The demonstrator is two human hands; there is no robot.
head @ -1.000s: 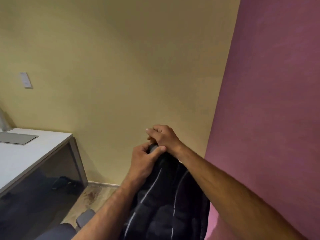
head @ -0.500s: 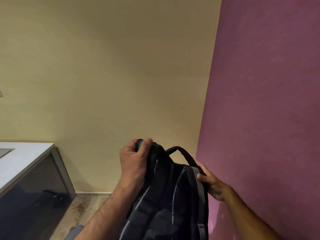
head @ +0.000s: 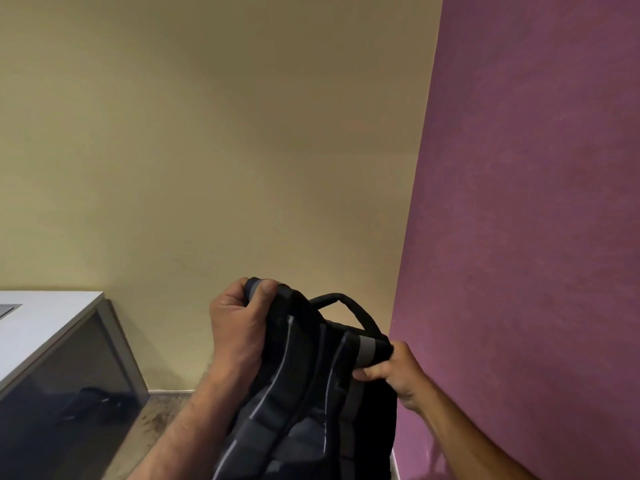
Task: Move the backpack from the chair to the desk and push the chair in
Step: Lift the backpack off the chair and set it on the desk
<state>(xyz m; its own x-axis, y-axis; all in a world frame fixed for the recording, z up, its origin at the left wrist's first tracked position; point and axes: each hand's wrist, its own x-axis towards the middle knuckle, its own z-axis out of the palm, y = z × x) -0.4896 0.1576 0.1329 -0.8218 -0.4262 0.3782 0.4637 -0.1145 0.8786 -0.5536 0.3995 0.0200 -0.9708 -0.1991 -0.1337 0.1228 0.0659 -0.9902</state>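
Gripping the black padded fabric backpack [head: 304, 393] aloft at 6 o'clock, left hand [head: 239, 327] and right hand [head: 398, 372] clench its top corners; white surface [head: 45, 323] at 9 o'clock awaits, and the chair, unseen, is not yet pushed in.

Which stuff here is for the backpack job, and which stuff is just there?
For the job:
backpack, gripped by the left hand and right hand
desk, where it goes

Just there:
yellow wall
purple wall
floor
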